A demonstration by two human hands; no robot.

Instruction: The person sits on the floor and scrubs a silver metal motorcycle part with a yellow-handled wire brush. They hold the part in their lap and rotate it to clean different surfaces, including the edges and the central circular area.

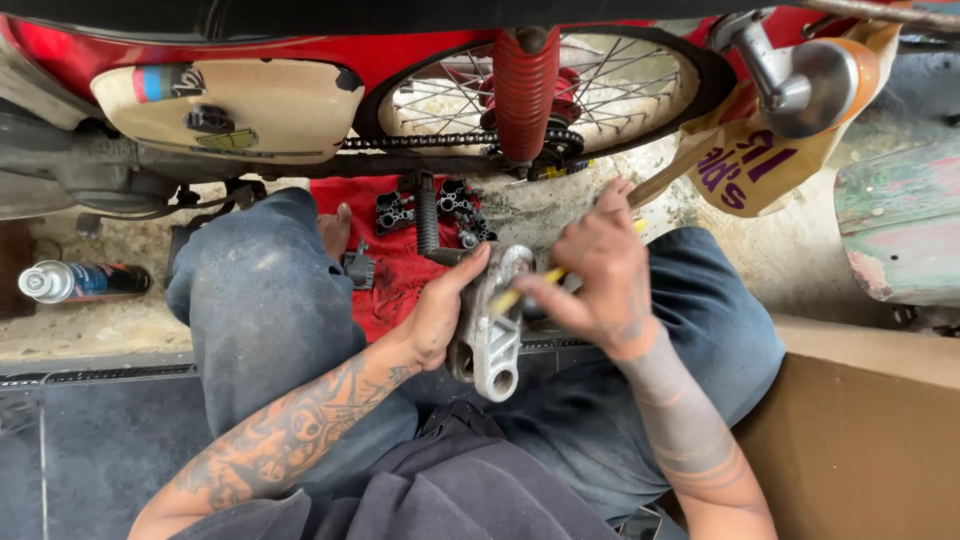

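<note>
In the head view, a tan paper bag (745, 160) with purple letters hangs at the upper right, beside a chrome exhaust pipe (800, 80). A spray can (80, 282) with a white cap and a dark label lies on the floor at the left. On the cream side cover (270, 105) of the red motorcycle there is a small blue and red sticker.

The left hand (440, 310) is closed around a grey metal casting (495, 325), thumb on top, and holds it over the lap between the knees. The right hand (600, 275) is just to the right of it and pinches a thin yellow tool (530, 290), whose tip touches the casting.

A red cloth (395, 265) with small black parts lies on the rough concrete floor (100, 330), under the rear wheel (545, 85)
</note>
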